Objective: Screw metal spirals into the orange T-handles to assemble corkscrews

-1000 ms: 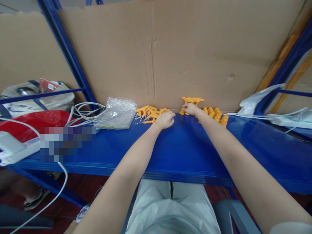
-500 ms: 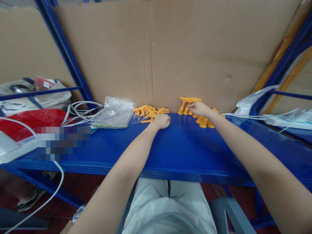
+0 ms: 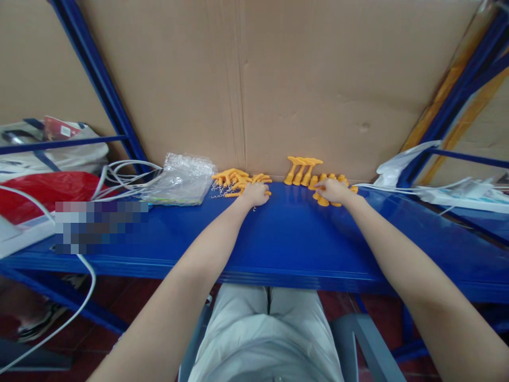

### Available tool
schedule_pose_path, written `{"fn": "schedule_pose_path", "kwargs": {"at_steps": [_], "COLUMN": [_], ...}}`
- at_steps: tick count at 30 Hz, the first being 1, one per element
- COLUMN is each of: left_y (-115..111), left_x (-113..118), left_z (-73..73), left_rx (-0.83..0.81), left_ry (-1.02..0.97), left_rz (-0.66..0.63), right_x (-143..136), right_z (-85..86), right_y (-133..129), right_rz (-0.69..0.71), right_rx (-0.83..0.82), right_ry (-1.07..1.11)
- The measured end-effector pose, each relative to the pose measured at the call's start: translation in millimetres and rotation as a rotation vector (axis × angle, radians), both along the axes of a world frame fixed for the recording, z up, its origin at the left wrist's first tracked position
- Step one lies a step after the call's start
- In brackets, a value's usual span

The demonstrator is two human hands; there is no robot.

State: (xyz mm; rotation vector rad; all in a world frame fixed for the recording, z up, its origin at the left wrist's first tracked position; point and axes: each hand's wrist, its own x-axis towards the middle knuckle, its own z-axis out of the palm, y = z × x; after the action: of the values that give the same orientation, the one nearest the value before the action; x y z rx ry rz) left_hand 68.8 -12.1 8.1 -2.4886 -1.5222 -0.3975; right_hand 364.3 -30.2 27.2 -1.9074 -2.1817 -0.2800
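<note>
My left hand (image 3: 255,194) is closed round an orange corkscrew handle (image 3: 268,193), and a metal spiral pokes out below the fingers. Beside it, to the left, lies a heap of orange-handled corkscrews (image 3: 230,176) with bare spirals. My right hand (image 3: 333,190) is over a group of orange cone-shaped pieces (image 3: 323,201), fingers pinched at a cone on the group's left side; the hand partly hides the group. Just left of these, several T-handled orange pieces (image 3: 303,172) stand upright in a row on flared bases.
Clear plastic bags (image 3: 181,183) lie on the blue table (image 3: 290,239), left of the heap. White cables (image 3: 129,170) and a red bag (image 3: 47,193) are farther left. Cardboard (image 3: 286,85) walls the back, with blue posts (image 3: 101,79) at both sides. A white cable runs right.
My right hand has moved from the upright row down and right to the cone-shaped pieces. My left hand stays beside the corkscrew heap, with a spiral now showing beneath it. The view has shifted slightly.
</note>
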Motion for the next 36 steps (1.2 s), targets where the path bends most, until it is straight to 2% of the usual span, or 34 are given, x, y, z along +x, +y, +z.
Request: {"fn": "schedule_pose_path", "kwargs": {"at_steps": [3,7,13,18,24,28,31,36], "left_y": [1,-3,-5,3,-1,-7,-9,-5], "left_x": [0,3,9,10,12,9,6,4], "left_z": [-0.1,3.8,9.8,7.7,7.5,12.5,16.9,17.7], "left_rx": [-0.006,-0.045,-0.098,-0.053,-0.062,-0.047,-0.081,-0.192], "left_ry": [0.004,-0.022,-0.065,-0.154,-0.188,-0.055,0.018,0.055], "left_rz": [-0.002,0.006,0.019,0.034,0.130,0.083,0.024,-0.080], "right_x": [-5,-12,-25,-41,-55,-56,-55,-53], "right_z": [1.2,1.9,1.0,-0.1,-4.2,-8.5,-8.4,-0.3], "right_y": [-7,-15,-19,-24,-27,-25,-24,-34], "right_rz": [-0.033,-0.005,0.114,0.237,0.175,0.134,0.124,0.148], "right_rx": [-0.065,-0.023,0.019,-0.002,-0.053,-0.091,-0.047,0.018], "right_ry": [-0.025,-0.011,-0.035,0.098,0.165,0.173,0.168,-0.042]}}
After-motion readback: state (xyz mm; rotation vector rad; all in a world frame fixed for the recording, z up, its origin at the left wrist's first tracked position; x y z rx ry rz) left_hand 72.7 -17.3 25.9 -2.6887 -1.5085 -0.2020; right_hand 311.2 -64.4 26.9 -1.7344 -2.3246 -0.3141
